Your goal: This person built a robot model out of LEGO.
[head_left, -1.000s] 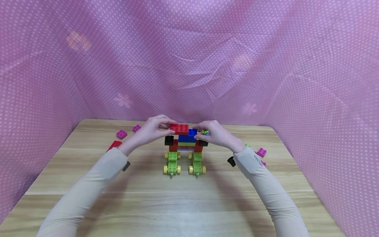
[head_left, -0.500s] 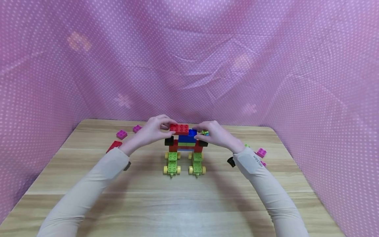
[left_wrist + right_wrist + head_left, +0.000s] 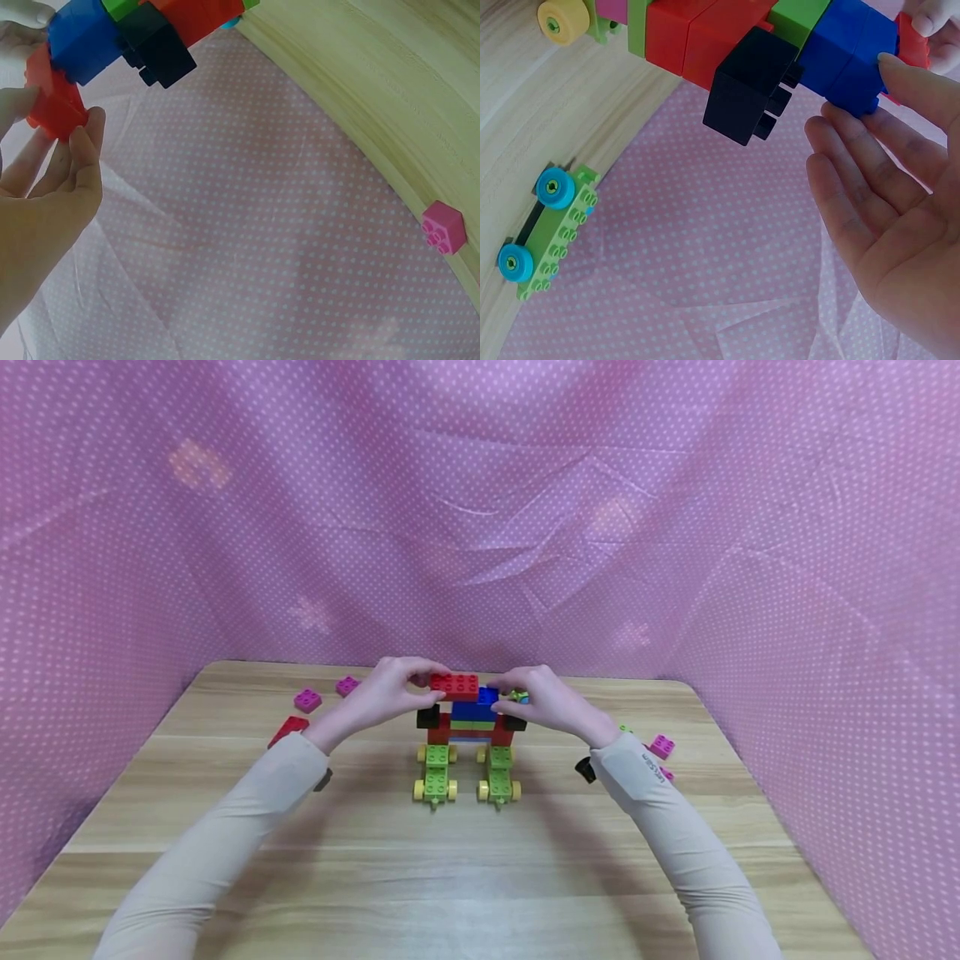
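A brick model (image 3: 468, 735) on two green wheeled bases with yellow wheels stands mid-table. My left hand (image 3: 429, 687) pinches a red 2x4 brick (image 3: 454, 686) at the model's top left. In the left wrist view that hand (image 3: 56, 131) grips the red brick (image 3: 52, 97) beside a blue brick (image 3: 86, 37) and a black one (image 3: 161, 52). My right hand (image 3: 501, 692) pinches the blue brick (image 3: 486, 697) at the top right. The right wrist view has its fingertips (image 3: 889, 64) on the blue brick (image 3: 851, 56), above a black brick (image 3: 750, 86).
Loose magenta bricks (image 3: 307, 700) and a flat red brick (image 3: 288, 727) lie at the back left of the wooden table (image 3: 465, 877). More magenta bricks (image 3: 662, 746) lie right. A green piece with blue wheels (image 3: 547, 225) sits behind the model. Pink dotted cloth walls surround the table.
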Tool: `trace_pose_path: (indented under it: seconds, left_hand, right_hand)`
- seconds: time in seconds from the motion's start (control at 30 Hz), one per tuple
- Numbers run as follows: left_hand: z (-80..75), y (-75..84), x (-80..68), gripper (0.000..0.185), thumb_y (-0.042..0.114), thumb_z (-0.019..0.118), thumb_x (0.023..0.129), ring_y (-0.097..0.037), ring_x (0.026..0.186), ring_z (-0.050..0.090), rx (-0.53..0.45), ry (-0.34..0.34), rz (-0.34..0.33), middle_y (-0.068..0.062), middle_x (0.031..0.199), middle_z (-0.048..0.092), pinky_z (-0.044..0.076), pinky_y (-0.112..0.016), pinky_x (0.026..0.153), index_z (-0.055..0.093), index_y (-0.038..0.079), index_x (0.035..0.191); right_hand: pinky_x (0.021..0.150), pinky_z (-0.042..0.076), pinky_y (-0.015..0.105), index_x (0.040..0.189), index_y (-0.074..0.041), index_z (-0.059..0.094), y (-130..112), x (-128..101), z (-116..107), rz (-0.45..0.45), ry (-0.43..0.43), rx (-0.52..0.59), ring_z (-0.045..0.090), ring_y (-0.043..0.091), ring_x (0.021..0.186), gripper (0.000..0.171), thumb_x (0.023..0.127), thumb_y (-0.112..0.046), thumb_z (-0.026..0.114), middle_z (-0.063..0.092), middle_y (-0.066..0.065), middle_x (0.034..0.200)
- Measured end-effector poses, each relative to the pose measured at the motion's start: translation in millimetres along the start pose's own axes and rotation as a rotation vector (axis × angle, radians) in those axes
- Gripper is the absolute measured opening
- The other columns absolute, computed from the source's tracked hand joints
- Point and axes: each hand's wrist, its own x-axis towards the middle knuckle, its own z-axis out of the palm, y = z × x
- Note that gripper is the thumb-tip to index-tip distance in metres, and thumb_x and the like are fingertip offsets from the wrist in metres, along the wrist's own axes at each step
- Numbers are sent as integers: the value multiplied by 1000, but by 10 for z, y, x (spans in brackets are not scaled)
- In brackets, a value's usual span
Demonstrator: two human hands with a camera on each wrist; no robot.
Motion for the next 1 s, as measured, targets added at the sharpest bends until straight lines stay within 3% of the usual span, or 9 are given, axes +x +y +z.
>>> trace_pose_path:
  seconds: [0.27, 0.57, 1.0]
  left_hand:
    - [-39, 43, 20, 37, 13, 71, 90, -21, 95, 66, 10, -18, 18, -12, 122, 71, 59, -38, 87, 67, 8, 127]
    - [-66, 39, 31, 37, 12, 71, 90, -20, 89, 66, 2, -36, 40, -13, 120, 71, 61, -32, 79, 68, 6, 126]
    - [-103, 50, 58, 38, 11, 71, 90, -21, 92, 67, 29, -74, 44, -11, 120, 71, 61, -37, 85, 68, 9, 127]
  right_hand:
    - [86, 61, 35, 123, -3, 68, -16, 6, -3, 13, -5, -20, 72, 18, 96, 35, 92, -20, 72, 76, 9, 109]
    - [87, 60, 43, 123, -2, 68, -14, 6, 6, 20, -6, 6, 72, 21, 97, 36, 92, -19, 71, 75, 12, 110]
    - [87, 61, 38, 123, -4, 68, -11, 5, 1, 16, -9, -3, 72, 19, 97, 36, 91, -20, 72, 75, 10, 111]
